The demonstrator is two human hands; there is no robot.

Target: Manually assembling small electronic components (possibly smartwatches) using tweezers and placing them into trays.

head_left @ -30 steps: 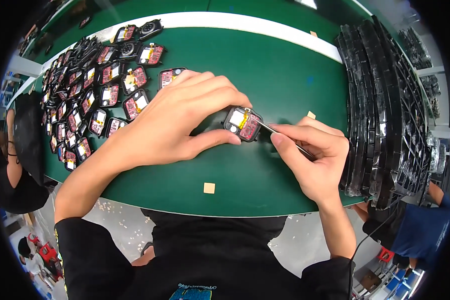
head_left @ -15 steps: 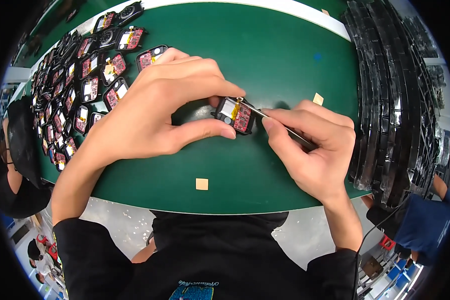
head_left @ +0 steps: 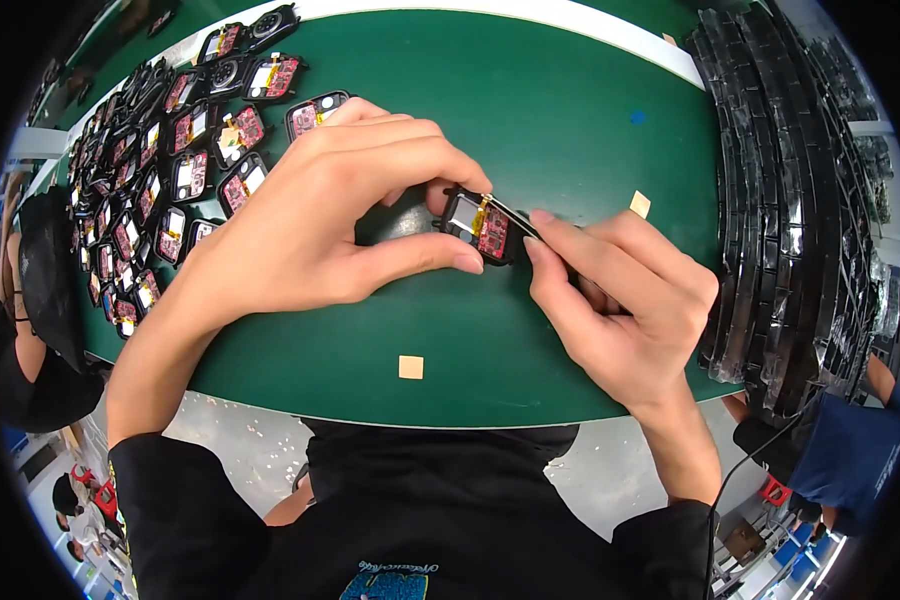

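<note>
Between the thumb and fingers of my left hand (head_left: 340,215), a small black smartwatch case (head_left: 493,238) is held tilted above the green tabletop (head_left: 530,90). Its open side faces up, showing a red circuit board, a silver-grey battery and a yellow flex strip. My right hand (head_left: 635,290) pinches slim metal tweezers (head_left: 513,214) between thumb and forefinger. Their tips rest at the upper edge of the case, by the end of the yellow strip. Whether the tips grip anything is too small to tell.
Many similar open watch cases (head_left: 190,176) crowd the left of the table. Stacked black plastic trays (head_left: 770,220) line the right side. Small beige squares lie near the front edge (head_left: 411,367) and by the trays (head_left: 640,204). Other people sit at both sides.
The watch case has turned slightly in my left hand. My right fingers have shifted a little, and the tweezers now point more steeply, with both prongs showing.
</note>
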